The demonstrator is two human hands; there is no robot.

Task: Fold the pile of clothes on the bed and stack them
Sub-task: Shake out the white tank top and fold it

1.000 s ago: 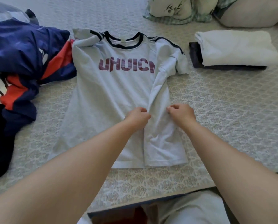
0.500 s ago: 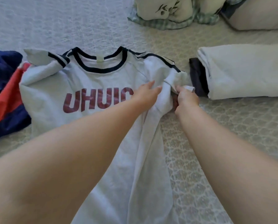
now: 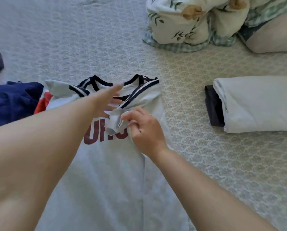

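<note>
Folding a white T-shirt (image 3: pixel 116 172) on the bed (image 3: pixel 206 164), centre of frame.

At far left, unfolded navy and red clothes (image 3: pixel 14 100) heaped beside the shirt. In the middle, left hand (image 3: pixel 106 100) spread flat with straight fingers over the collar area, gripping nothing. Just right of it, right hand (image 3: pixel 144 130) pinching the sleeve (image 3: pixel 116 122), bunched over the red lettering. At right, well apart, folded white garment (image 3: pixel 259 104) stacked on a dark one (image 3: pixel 213 105). Upper right, floral bedding (image 3: pixel 181 22).
</note>
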